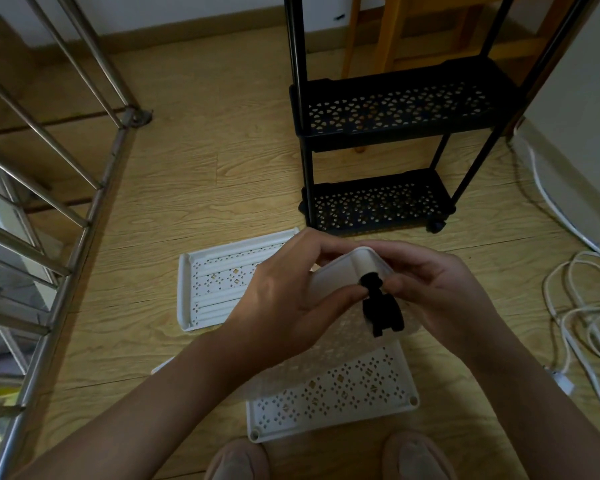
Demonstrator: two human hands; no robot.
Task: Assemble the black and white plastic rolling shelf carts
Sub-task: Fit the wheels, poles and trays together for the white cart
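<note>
- White tray sits between both hands: left hand grips its side, and right hand curls round its corner, thumb on the black caster at the corner socket.
- Risk: a tilted stem could jam or pop out under uneven thumb pressure.
- Second tray beyond the left hand, third tray under both hands, cart beyond them: nothing visible inside.

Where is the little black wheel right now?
In the head view's middle, the black wheel sits at the corner of the white tray that the left hand and right hand hold up, near the black cart.
</note>
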